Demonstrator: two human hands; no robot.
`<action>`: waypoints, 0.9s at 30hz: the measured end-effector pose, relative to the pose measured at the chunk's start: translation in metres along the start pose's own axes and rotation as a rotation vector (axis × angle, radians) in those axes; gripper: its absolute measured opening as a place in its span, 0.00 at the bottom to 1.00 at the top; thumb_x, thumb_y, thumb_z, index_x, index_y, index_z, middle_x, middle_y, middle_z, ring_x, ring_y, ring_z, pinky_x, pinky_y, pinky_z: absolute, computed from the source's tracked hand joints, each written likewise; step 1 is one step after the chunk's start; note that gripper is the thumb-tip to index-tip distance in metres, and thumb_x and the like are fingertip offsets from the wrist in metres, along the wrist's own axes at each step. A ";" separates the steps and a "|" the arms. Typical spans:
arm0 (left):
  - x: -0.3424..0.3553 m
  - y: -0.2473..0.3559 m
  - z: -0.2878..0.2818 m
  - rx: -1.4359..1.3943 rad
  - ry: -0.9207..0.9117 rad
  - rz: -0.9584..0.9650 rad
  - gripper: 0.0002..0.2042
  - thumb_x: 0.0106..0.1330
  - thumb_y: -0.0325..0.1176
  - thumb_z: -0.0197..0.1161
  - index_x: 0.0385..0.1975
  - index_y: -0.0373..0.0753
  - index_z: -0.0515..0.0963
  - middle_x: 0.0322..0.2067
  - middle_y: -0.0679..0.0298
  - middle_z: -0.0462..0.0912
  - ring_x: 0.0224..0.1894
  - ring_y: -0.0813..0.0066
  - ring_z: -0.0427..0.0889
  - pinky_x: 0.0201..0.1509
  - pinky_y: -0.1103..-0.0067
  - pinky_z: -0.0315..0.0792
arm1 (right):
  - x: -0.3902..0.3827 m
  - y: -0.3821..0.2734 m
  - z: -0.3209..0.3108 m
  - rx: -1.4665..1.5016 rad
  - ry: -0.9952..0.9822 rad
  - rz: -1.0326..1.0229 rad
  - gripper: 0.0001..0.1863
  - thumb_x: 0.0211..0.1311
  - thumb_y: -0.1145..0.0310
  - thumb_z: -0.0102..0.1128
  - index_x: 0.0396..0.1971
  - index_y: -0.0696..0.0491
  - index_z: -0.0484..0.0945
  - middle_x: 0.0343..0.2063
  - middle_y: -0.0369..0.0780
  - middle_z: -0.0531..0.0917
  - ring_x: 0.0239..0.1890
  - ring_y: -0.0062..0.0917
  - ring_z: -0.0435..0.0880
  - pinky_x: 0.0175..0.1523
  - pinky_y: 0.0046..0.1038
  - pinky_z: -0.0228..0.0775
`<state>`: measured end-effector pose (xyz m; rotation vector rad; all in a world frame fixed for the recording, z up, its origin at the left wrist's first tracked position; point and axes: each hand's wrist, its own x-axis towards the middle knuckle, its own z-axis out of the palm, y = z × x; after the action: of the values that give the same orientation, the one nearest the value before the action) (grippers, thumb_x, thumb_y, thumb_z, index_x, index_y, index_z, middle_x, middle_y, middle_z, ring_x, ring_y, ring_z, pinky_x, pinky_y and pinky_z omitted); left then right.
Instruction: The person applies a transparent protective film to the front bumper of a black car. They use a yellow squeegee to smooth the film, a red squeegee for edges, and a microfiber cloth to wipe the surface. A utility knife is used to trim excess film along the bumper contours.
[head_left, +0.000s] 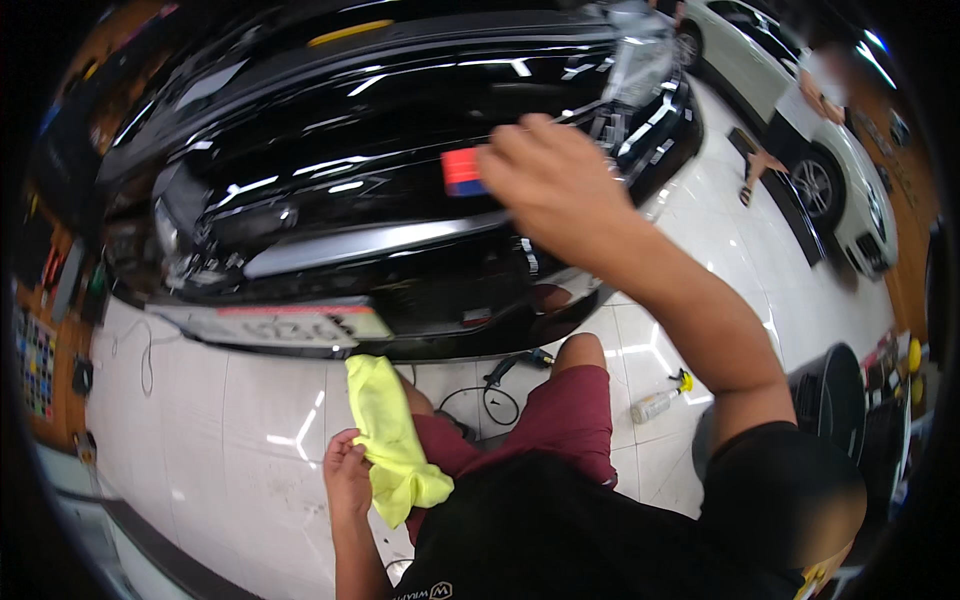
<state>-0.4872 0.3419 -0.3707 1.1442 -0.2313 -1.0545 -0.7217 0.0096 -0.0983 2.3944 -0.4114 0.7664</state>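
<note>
My right hand (545,175) is closed on a red and blue block (462,171), raised over the rear of a glossy black car (390,110), near its chrome strip (360,247). My left hand (347,465), low at the bottom, pinches the edge of a bright yellow cloth (387,430) that lies over my thigh. Below the bumper the car's number plate (275,323) shows.
A white car (860,220) and a person (805,110) are at the right. On the tiled floor (230,420) lie a cabled tool (505,372) and a spray bottle (655,405). A black bucket (830,395) stands right; wooden shelving (50,270) lines the left.
</note>
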 end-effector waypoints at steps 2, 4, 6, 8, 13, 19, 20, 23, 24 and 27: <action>-0.001 0.034 0.032 0.006 -0.067 0.188 0.12 0.67 0.19 0.55 0.50 0.33 0.73 0.43 0.62 0.77 0.44 0.74 0.78 0.54 0.76 0.74 | 0.008 -0.002 0.003 -0.028 -0.029 0.002 0.09 0.50 0.72 0.60 0.33 0.54 0.79 0.34 0.38 0.76 0.39 0.30 0.76 0.42 0.29 0.72; 0.001 0.068 0.055 0.098 -0.107 0.429 0.13 0.68 0.20 0.55 0.52 0.33 0.73 0.45 0.62 0.77 0.47 0.75 0.77 0.57 0.77 0.72 | 0.000 0.011 -0.006 -0.043 -0.079 -0.001 0.09 0.51 0.71 0.60 0.33 0.54 0.79 0.35 0.38 0.77 0.40 0.30 0.76 0.42 0.28 0.73; -0.001 0.106 0.097 0.202 -0.146 0.651 0.13 0.69 0.20 0.55 0.52 0.32 0.73 0.46 0.61 0.77 0.51 0.73 0.77 0.59 0.76 0.71 | -0.017 0.037 -0.012 -0.052 -0.091 -0.005 0.09 0.51 0.71 0.60 0.33 0.54 0.79 0.35 0.38 0.77 0.41 0.30 0.76 0.43 0.28 0.73; 0.002 0.133 0.146 0.310 -0.213 0.817 0.13 0.70 0.21 0.55 0.53 0.32 0.73 0.49 0.59 0.77 0.55 0.70 0.76 0.61 0.74 0.70 | -0.042 0.073 -0.015 -0.121 -0.111 0.041 0.08 0.52 0.71 0.61 0.34 0.52 0.81 0.36 0.38 0.79 0.42 0.31 0.77 0.45 0.32 0.74; 0.062 0.147 0.303 1.486 -0.506 1.546 0.26 0.68 0.25 0.58 0.67 0.41 0.67 0.56 0.50 0.78 0.60 0.53 0.75 0.65 0.63 0.67 | -0.124 0.133 -0.047 0.050 0.152 0.467 0.09 0.59 0.72 0.62 0.39 0.55 0.80 0.36 0.40 0.81 0.41 0.35 0.81 0.45 0.34 0.74; 0.100 0.133 0.400 1.870 -0.552 1.847 0.31 0.66 0.35 0.62 0.71 0.48 0.64 0.57 0.56 0.79 0.60 0.53 0.75 0.65 0.60 0.67 | -0.238 0.051 -0.030 0.948 0.507 1.406 0.16 0.67 0.69 0.62 0.50 0.61 0.77 0.41 0.42 0.85 0.40 0.22 0.83 0.48 0.25 0.74; 0.101 0.131 0.414 1.872 -0.560 1.839 0.30 0.67 0.36 0.61 0.71 0.49 0.64 0.56 0.57 0.79 0.59 0.53 0.75 0.64 0.61 0.68 | -0.248 0.043 -0.022 1.000 0.553 1.432 0.16 0.67 0.69 0.61 0.50 0.62 0.77 0.41 0.42 0.85 0.41 0.21 0.82 0.49 0.24 0.74; 0.113 0.131 0.443 1.861 -0.495 1.920 0.26 0.71 0.44 0.54 0.69 0.48 0.67 0.49 0.55 0.81 0.47 0.53 0.81 0.50 0.63 0.77 | -0.259 0.029 -0.008 1.161 0.669 1.458 0.17 0.68 0.70 0.60 0.52 0.63 0.75 0.43 0.40 0.84 0.42 0.21 0.82 0.51 0.24 0.74; 0.116 0.133 0.451 1.858 -0.483 1.974 0.26 0.71 0.43 0.55 0.69 0.49 0.67 0.50 0.55 0.81 0.47 0.53 0.82 0.50 0.63 0.77 | -0.256 0.030 -0.007 1.198 0.698 1.433 0.17 0.68 0.70 0.61 0.52 0.63 0.75 0.44 0.40 0.84 0.43 0.21 0.82 0.51 0.24 0.74; 0.111 0.141 0.448 1.893 -0.467 1.935 0.26 0.69 0.39 0.57 0.69 0.49 0.67 0.48 0.57 0.83 0.47 0.55 0.82 0.51 0.63 0.76 | -0.227 0.033 -0.003 1.301 0.731 1.400 0.16 0.67 0.70 0.62 0.51 0.61 0.76 0.42 0.39 0.84 0.42 0.18 0.81 0.50 0.24 0.74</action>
<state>-0.6337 -0.0233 -0.0916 1.2625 -2.4065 1.1210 -0.9165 0.0101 -0.2202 2.0635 -1.6550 3.1183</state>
